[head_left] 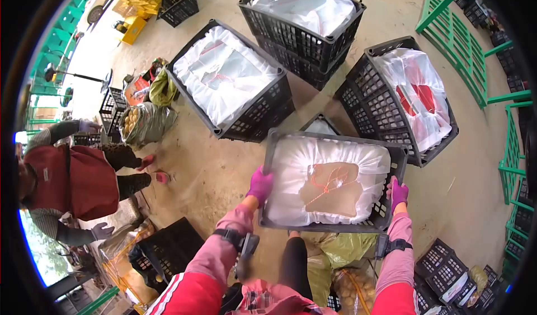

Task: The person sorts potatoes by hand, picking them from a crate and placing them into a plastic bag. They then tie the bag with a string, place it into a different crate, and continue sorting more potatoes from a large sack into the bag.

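Observation:
Both my hands, in magenta gloves, grip a black plastic crate (399,164) by its two short ends. My left hand (260,186) is closed round the left end; my right hand (398,193) is closed on the right. Inside the crate is a white liner bag (291,172), gathered and tied with orange string (325,189), with a brown sheet or patch at its middle. The crate is held out in front of me, over part of a smaller dark crate (320,126) behind it. What lies inside the bag is hidden.
Lined black crates stand stacked beyond: a left stack (254,111), a back stack (302,49) and a right stack (363,102). A co-worker in a red apron (89,180) stands left, near a sack of round produce (146,123). Green railings (456,46) edge the right. Sacks (347,248) lie by my legs.

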### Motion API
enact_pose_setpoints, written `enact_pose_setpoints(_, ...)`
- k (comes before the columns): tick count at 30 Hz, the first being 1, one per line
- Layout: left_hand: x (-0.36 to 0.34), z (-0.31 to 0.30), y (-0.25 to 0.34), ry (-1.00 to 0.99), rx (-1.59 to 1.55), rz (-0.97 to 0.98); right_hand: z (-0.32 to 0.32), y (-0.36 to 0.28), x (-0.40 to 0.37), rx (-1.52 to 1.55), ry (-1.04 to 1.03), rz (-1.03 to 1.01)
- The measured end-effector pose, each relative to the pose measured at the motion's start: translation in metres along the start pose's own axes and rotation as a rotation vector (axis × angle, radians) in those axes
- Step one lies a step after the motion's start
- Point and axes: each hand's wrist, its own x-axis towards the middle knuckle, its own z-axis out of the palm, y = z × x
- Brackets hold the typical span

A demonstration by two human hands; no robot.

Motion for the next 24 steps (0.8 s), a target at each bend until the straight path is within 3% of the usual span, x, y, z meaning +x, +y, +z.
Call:
enact_pose_setpoints(6, -0.116, -0.038, -0.162, 0.056, -0.279, -0.469, 0.064, 0.003, -0.080, -0.254, -0.146, -0.037)
enact_pose_setpoints(9, -0.156, -0.030, -0.248, 0.153, -0.366, -0.527, 0.084, 0.000, -0.117, -0.337, -0.245, -0.103)
enact_pose_setpoints(12, -0.189, -0.024, -0.314, 0.192, -0.424, -0.745, 0.121, 0.012, -0.134, -0.533, -0.385, -0.209)
enact_pose_setpoints(13, -0.202, -0.032, -0.306, 0.211, -0.682, -0.738, 0.132, 0.013, -0.143, -0.636, -0.401, -0.297)
enact_pose_setpoints(15, -0.223, -0.033, -0.347, 0.259, -0.846, -0.746, 0.176, 0.019, -0.172, -0.821, -0.455, -0.480)
enact_pose_setpoints(17, -0.254, -0.028, -0.395, 0.328, -0.883, -0.814, 0.225, 0.008, -0.242, -0.894, -0.597, -0.543)
enact_pose_setpoints(21, -0.308, -0.039, -0.484, 0.470, -0.856, -1.033, 0.311, 0.040, -0.344, -1.092, -0.726, -0.734)
enact_pose_setpoints(22, -0.329, -0.035, -0.512, 0.457, -0.981, -1.053, 0.332, 0.057, -0.361, -1.104, -0.770, -0.767)
enact_pose_setpoints(23, -0.341, -0.044, -0.508, 0.537, -0.984, -1.091, 0.352, 0.075, -0.373, -1.117, -0.817, -0.799)
enact_pose_setpoints(24, -0.357, -0.034, -0.530, 0.627, -0.949, -0.954, 0.377, 0.097, -0.380, -1.110, -0.864, -0.809)
